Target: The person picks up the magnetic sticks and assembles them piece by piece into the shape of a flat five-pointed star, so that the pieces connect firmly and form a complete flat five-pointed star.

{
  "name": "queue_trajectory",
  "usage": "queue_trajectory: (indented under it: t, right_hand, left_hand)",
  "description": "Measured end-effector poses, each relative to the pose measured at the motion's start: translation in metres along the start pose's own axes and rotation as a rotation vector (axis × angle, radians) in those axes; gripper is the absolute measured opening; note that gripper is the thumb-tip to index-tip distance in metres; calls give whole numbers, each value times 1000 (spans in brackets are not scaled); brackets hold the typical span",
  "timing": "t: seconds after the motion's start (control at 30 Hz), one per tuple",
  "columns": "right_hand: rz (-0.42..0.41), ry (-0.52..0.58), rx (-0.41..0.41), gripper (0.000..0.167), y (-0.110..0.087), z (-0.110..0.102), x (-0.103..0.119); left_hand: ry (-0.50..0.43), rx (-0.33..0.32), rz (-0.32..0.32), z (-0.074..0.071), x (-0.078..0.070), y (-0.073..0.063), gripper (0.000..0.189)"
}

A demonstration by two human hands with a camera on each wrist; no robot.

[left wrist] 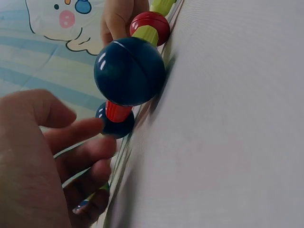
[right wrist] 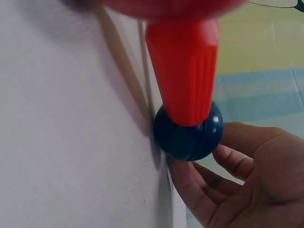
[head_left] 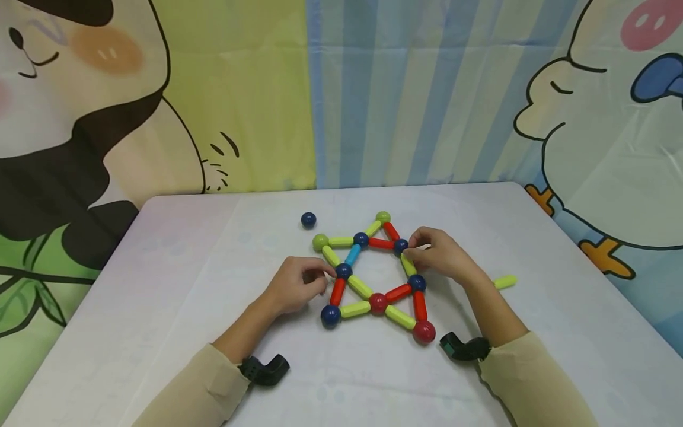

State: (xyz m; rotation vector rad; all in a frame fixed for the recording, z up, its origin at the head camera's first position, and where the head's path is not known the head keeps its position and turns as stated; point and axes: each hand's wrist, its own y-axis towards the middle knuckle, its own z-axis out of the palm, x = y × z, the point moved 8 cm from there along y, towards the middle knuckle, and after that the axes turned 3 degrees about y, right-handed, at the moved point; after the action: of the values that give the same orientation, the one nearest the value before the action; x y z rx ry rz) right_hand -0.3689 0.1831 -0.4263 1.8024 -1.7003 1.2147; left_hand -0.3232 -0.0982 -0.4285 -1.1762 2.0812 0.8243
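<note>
A flat figure of magnetic rods and balls lies on the table. My left hand (head_left: 299,284) is at its left side, index fingertip at a dark blue ball (head_left: 344,271), thumb apart from it. In the left wrist view that hand's fingers (left wrist: 80,159) are loosely bent with nothing between them. At the upper right, my right hand (head_left: 440,255) pinches another dark blue ball (head_left: 401,247) where a red rod (head_left: 392,231) and a yellow-green rod (head_left: 408,264) meet. A nearer blue ball (right wrist: 187,133) hides those fingertips in the right wrist view.
A loose dark blue ball (head_left: 308,220) lies beyond the figure. One loose yellow-green rod (head_left: 505,281) is right of the right forearm. Red balls (head_left: 378,303) sit along the figure's near side. A printed curtain (head_left: 416,89) hangs behind the white table (head_left: 187,284).
</note>
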Motion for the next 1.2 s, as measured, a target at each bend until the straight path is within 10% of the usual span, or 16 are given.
queue_trajectory:
  t: [0.13, 0.23, 0.6, 1.2]
  right_hand:
    - [-6, -17, 44, 21, 1, 6, 2]
    - [-12, -32, 65, 19, 1, 10, 3]
    - [-49, -32, 120, 22, -3, 22, 11]
    - [-122, -38, 82, 32, -30, -9, 7]
  left_hand:
    - [172, -256, 25, -21, 0, 2, 26]
    - [208, -353, -87, -31, 11, 3, 37]
    - [344, -334, -348, -37, 36, 0, 39]
    - [382, -332, -357, -37, 35, 0, 39]
